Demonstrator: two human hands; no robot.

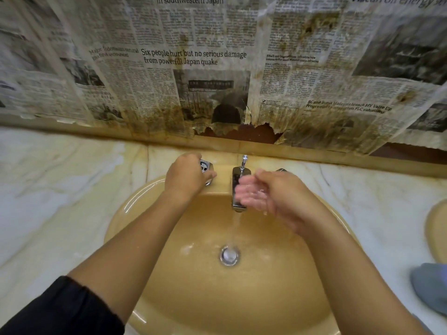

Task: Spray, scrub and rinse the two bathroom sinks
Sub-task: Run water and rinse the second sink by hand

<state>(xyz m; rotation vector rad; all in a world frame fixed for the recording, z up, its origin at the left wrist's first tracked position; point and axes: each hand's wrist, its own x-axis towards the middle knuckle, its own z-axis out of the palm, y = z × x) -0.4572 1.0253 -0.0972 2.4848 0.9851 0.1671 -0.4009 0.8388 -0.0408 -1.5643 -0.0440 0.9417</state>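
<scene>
Head view. Tan oval sink (pixel 169 308) set into a marble counter (pixel 60 189); chrome spout (pixel 235 187) at the back centre, running. Water stream (pixel 235 228) falls from the spout tip to the chrome drain (pixel 229 255), which sits at the basin's centre. Basin floor around the drain is wet.

Left hand (pixel 185 176): fingers curled over the left tap handle (pixel 206 166), gripping it from above at the sink's back rim. Dark sleeve (pixel 60 310) pushed up on that forearm.

Right hand (pixel 268 194): palm up, fingers relaxed and slightly cupped, holding nothing, just beside the spout with fingertips overlapping it in view. Fingers are motion-blurred and look wet. Right tap handle (pixel 281 170) mostly hidden behind this hand.

Edge of a second tan sink (pixel 435 233) at far right. Grey cloth-like item (pixel 430 286) lies on the counter below it; cannot tell what it is. Stained, torn newspaper (pixel 193 68) covers the wall behind.
</scene>
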